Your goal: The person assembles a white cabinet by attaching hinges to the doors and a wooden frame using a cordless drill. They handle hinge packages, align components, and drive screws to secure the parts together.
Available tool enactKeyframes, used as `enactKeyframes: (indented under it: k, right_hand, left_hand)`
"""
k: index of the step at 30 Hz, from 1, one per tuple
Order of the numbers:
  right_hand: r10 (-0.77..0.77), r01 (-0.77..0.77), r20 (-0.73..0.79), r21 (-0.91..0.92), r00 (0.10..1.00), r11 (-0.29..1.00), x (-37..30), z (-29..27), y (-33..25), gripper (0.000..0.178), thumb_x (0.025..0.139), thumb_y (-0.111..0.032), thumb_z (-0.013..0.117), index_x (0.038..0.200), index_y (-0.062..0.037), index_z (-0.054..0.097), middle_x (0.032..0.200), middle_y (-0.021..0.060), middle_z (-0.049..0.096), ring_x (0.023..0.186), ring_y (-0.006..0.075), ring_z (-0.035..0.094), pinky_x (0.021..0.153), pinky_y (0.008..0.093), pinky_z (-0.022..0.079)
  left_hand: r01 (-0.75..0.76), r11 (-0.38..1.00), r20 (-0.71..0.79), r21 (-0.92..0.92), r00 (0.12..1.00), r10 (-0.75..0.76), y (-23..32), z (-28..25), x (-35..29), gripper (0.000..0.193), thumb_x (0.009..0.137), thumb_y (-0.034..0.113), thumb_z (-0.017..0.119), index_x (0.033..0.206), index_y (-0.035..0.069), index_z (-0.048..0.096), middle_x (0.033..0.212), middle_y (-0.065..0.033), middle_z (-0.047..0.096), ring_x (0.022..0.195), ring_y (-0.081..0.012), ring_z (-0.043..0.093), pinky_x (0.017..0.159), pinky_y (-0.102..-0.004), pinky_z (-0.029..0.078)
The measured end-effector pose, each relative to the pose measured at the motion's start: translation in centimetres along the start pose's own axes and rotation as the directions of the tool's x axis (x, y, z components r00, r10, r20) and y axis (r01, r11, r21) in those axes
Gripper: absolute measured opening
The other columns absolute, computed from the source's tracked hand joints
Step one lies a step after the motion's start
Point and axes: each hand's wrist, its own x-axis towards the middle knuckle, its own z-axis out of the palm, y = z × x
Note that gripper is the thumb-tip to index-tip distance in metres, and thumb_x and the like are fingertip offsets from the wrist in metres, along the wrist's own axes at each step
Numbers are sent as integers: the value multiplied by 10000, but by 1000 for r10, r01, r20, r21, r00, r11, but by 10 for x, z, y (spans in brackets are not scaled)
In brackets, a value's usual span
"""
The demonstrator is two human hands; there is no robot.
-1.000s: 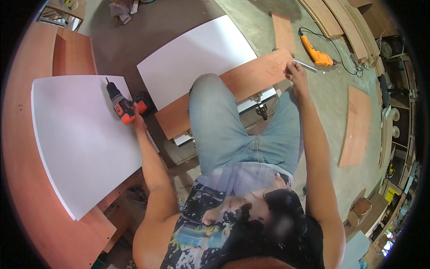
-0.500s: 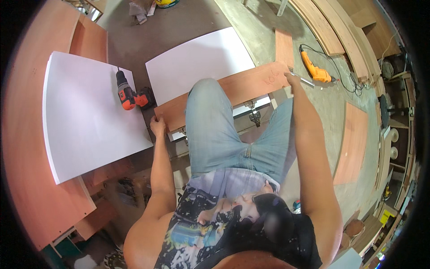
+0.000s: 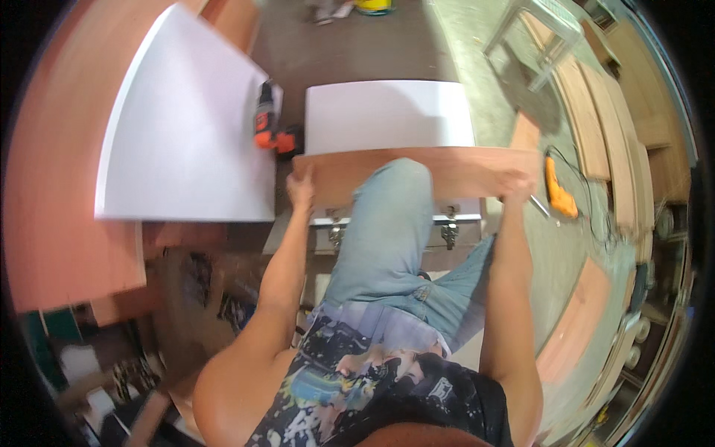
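A long reddish-brown wooden board point(image 3: 462, 167) lies crosswise in front of me, with my raised knee against its near side. My left hand point(image 3: 302, 188) grips its left end, fingers closed round the edge. At the right end my right hand point(image 3: 514, 185) is closed on the board, slightly blurred by motion. Below that hand a thin silver rod-like tool point(image 3: 541, 207) sticks out; whether I hold it or it lies on the floor I cannot tell. Under and beyond the board is a white panel point(image 3: 387, 112), with metal cabinet hinges point(image 3: 449, 229) along its near edge.
An orange-and-black cordless drill point(image 3: 267, 127) rests at the edge of a large white panel point(image 3: 186, 141) on my left. To the right, a yellow corded power tool point(image 3: 560, 190) lies on the floor near stacked planks point(image 3: 588, 127) and a white stool point(image 3: 540, 37).
My view has swung, so the scene sits further right and the board looks level. My right hand now covers more of the board's right end, and the red marks there no longer show.
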Motion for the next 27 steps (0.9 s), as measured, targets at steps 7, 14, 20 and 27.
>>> enactKeyframes:
  k: [7, 14, 20, 27]
  right_hand:
    - [-257, -25, 289, 709, 922, 705, 55, 6, -203, 497, 859, -370, 664, 1261, -99, 557, 1249, 97, 588, 1158, 283, 546, 1023, 483, 439]
    - [-488, -94, 352, 874, 799, 477, -4, 135, -403, 474, 831, -272, 726, 1215, -42, 572, 1276, 144, 577, 1214, 308, 516, 1081, 540, 368]
    - [-383, -201, 493, 780, 781, 593, -145, 250, -437, 336, 845, -229, 701, 1135, -76, 627, 1276, 80, 581, 1223, 273, 497, 1064, 535, 331]
    - [-500, -422, 689, 720, 525, 550, -335, 362, -424, 467, 933, -314, 576, 1321, -60, 517, 1340, 107, 526, 1282, 275, 459, 1079, 490, 348]
  left_hand:
    - [-243, 761, 10, -601, 950, 311, 107, -12, -14, 477, 894, 373, 704, 1170, 26, 527, 1095, -24, 576, 1040, -140, 516, 966, -297, 385]
    - [-272, 750, 67, -603, 920, 387, 81, -115, -39, 386, 869, 386, 735, 1022, 64, 588, 920, 17, 600, 858, -87, 553, 763, -238, 456]
    - [80, 982, 459, -172, 888, 8, 21, -246, -89, 724, 838, 635, 630, 1232, 28, 619, 1065, -43, 653, 1015, -121, 579, 862, -315, 514]
    - [-334, 726, 91, 601, 931, 353, 89, -366, -160, 936, 740, 612, 734, 1373, -20, 460, 1263, -157, 593, 1167, -279, 567, 1001, -380, 428]
